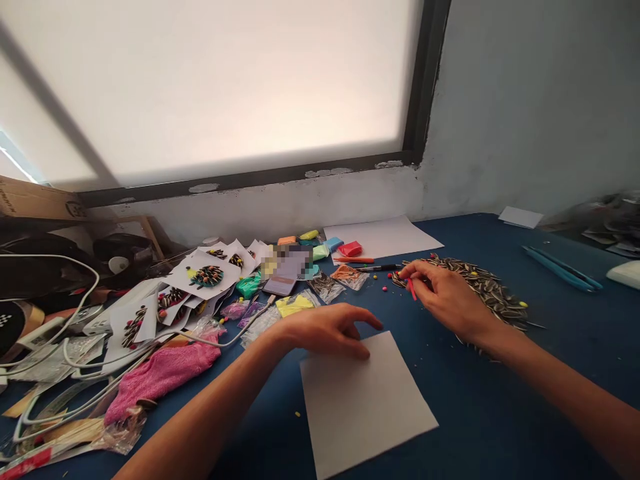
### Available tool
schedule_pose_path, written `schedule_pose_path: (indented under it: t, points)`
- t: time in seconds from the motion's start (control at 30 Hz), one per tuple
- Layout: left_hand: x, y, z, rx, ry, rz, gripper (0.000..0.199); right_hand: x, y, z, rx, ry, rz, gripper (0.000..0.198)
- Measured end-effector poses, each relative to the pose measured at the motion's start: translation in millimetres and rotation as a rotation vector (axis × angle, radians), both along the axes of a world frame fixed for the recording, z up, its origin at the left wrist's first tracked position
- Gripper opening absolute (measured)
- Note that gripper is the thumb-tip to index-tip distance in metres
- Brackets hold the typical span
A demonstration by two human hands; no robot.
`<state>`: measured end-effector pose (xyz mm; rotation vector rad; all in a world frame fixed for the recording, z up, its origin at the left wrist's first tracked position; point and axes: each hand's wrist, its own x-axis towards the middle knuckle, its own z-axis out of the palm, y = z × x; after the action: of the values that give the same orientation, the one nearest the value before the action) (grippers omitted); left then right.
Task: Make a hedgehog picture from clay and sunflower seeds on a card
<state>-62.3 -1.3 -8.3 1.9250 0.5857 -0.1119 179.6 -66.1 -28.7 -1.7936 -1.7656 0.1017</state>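
A white square sheet of paper (367, 407) lies in front of me on the blue table. My left hand (335, 330) hovers over or rests on its upper left edge, fingers spread and bent slightly; whether the fingertips press on it I cannot tell. Over to the right, my right hand (445, 297) is closed in a pinch on a thin red stick (412, 289), which points down between the fingers. Beneath and behind that hand spreads a pile of striped sunflower seeds (500, 293). Small coloured balls, such as a pink one (385, 289), lie beside the pile.
At left are paper sheets with seed figures (205, 273), a pink cloth (167, 373) and a white cable (240, 337). Clay packets, including a red one (350, 249), a phone (283, 280) and a black pen (377, 267) lie farther back. Blue tweezers (563, 268) lie at right.
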Motion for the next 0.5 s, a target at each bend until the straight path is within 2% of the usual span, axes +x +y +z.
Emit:
schedule_pose_path:
  t: [0.07, 0.13, 0.2, 0.33, 0.5]
  points:
    - [3, -3, -2.6, 0.023, -0.033, -0.022, 0.070, 1, 5, 0, -0.049, -0.008, 0.002, 0.023]
    - [6, -5, -7.2, 0.042, -0.080, -0.015, 0.077, 2, 13, 0, -0.103, -0.016, 0.012, 0.018]
    - [9, -5, -12.4, 0.032, -0.121, 0.021, 0.070, 2, 23, 0, -0.145, -0.025, 0.012, 0.021]
    - [13, -3, -19.7, 0.000, -0.176, 0.124, 0.037, -4, 40, 1, -0.134, -0.067, 0.026, 0.028]
    - [15, -1, -24.7, -0.042, -0.236, 0.253, 0.034, -16, 45, 8, -0.066, -0.134, 0.072, 0.029]
